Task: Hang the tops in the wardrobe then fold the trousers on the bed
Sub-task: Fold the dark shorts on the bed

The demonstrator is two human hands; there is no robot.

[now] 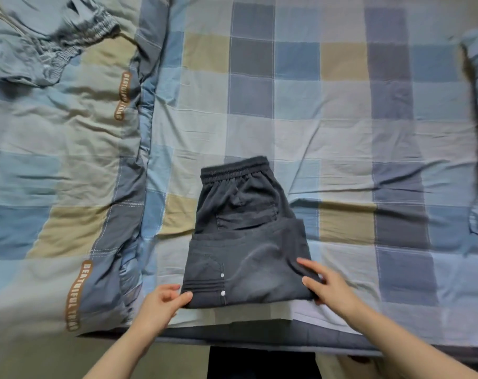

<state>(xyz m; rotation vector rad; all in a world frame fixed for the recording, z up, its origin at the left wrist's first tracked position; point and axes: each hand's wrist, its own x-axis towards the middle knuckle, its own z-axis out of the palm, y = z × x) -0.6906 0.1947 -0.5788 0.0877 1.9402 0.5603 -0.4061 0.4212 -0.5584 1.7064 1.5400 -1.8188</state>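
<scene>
Trousers of dark grey cotton (pixel 246 236) lie folded near the bed's (pixel 369 138) front edge, waistband away from me; I judge them nearly done. My left hand (pixel 161 305) pinches their near-left corner, while my right hand (pixel 328 288) rests on the right edge, fingers straight. Blue-grey elastic-waisted trousers (pixel 49 42) remain crumpled far left. The quilt's brown label (pixel 122 95) reads "BEAUTIFUL THING".

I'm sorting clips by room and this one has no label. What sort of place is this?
Most likely a bedroom. The hands work at the edge of a bed with a checked sheet, a rumpled quilt lies at the left, and dark trousers are folded on the sheet.
</scene>
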